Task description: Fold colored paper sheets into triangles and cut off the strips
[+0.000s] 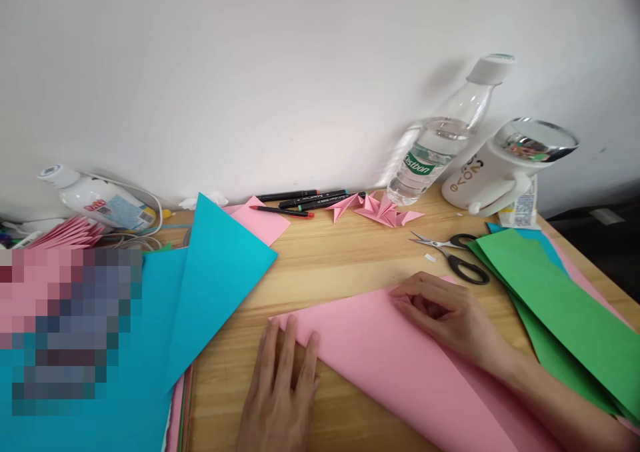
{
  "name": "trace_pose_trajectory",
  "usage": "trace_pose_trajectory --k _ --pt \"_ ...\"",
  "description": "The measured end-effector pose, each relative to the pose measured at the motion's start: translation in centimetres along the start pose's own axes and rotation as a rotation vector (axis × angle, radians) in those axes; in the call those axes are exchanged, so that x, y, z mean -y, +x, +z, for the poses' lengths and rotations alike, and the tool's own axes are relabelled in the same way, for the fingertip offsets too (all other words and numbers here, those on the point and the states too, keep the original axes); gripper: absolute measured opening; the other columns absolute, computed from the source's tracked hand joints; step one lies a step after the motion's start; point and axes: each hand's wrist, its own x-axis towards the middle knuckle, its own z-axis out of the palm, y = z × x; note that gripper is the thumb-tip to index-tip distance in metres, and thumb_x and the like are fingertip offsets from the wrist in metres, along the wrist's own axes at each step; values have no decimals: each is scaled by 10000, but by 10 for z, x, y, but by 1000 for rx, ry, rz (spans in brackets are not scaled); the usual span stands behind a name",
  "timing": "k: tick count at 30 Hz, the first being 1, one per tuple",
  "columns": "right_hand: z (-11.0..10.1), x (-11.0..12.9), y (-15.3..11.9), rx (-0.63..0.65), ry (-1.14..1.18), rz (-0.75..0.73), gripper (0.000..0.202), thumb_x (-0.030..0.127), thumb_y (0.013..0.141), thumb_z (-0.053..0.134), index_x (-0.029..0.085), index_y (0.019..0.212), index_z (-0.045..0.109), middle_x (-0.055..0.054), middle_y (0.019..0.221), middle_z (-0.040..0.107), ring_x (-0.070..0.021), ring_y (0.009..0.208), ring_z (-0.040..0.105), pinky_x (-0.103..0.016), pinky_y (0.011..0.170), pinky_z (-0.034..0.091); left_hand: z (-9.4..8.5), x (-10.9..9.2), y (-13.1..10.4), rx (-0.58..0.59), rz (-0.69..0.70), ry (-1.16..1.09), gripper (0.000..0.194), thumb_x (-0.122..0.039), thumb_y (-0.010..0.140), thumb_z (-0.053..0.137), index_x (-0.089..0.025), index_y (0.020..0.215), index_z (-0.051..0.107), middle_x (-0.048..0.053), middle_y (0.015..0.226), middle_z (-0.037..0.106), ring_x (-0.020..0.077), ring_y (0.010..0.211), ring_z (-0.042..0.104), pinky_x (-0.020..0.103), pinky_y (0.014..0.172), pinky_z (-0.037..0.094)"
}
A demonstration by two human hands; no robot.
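A large sheet of pink paper lies on the wooden table, folded over slantwise to a point at its left. My left hand rests with fingers apart, the fingertips touching the paper's left corner and edge. At the sheet's upper right, my right hand is closed, thumb and forefinger pinching the edge of the folded layer. Part of the sheet is hidden under my right forearm, and its lower end runs out of view.
Scissors lie beyond my right hand, near green paper. Blue paper covers the left side. Along the wall are markers, pink folded paper pieces, a water bottle, a white mug and a white bottle.
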Motion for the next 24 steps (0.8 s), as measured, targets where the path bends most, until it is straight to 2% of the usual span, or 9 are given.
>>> trace_pose_trajectory --k 6,12,16,24 --pt "3 -2 -5 -41 -49 -47 116 228 854 522 237 876 636 -35 754 603 -107 515 477 -252 473 373 0 3 0 2 59 17 500 -119 788 462 -122 1288 471 156 1286 530 393 1298 300 485 960 394" --pt "-1 -2 -1 -21 -44 -25 106 241 856 527 229 839 631 -31 740 612 -105 496 459 -261 465 355 0 4 -4 42 33 -2 542 -133 792 476 -161 1331 422 125 1350 474 388 1311 276 472 993 363" --pt "-1 -1 0 -33 -40 -13 119 257 855 529 225 821 638 -28 725 618 -106 497 474 -259 458 359 2 4 -8 58 44 -20 539 -138 787 495 -141 1322 432 140 1358 463 397 1314 265 485 1022 321" --pt "1 -1 0 -58 -33 52 133 286 855 534 221 857 650 -17 723 635 -101 512 507 -236 451 384 2 5 -4 -22 8 -48 439 -206 840 457 -114 1268 488 143 1295 522 351 1325 268 447 1066 255"
